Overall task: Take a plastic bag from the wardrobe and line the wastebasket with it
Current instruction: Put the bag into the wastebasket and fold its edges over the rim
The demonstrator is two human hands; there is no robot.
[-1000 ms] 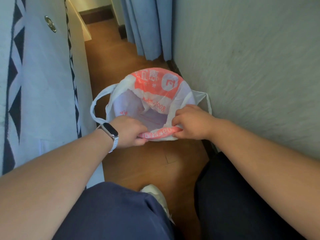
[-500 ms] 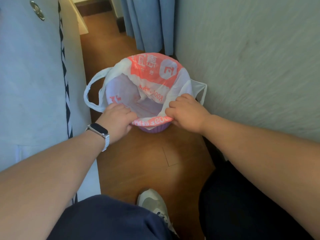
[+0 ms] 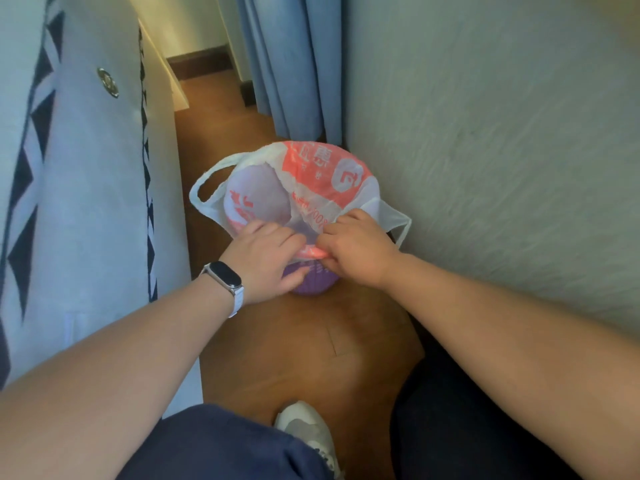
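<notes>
A white plastic bag with orange print (image 3: 322, 174) lies spread open over a small purple wastebasket (image 3: 313, 284) on the wooden floor by the wall. Only the basket's near side shows below the bag. My left hand (image 3: 266, 258), with a watch on its wrist, pinches the bag's near edge at the basket's rim. My right hand (image 3: 356, 247) grips the same near edge just to the right. One bag handle loops out to the left, the other hangs to the right against the wall.
A bed with a white cover and black diamond pattern (image 3: 79, 202) runs along the left. A textured wall (image 3: 485, 150) closes the right side. Blue curtains (image 3: 294, 64) hang behind the basket. My shoe (image 3: 308, 431) and knees are at the bottom.
My hands have drawn closer together on the bag's near edge and pushed it down over the rim, so more of the purple basket shows. The view has shifted slightly.
</notes>
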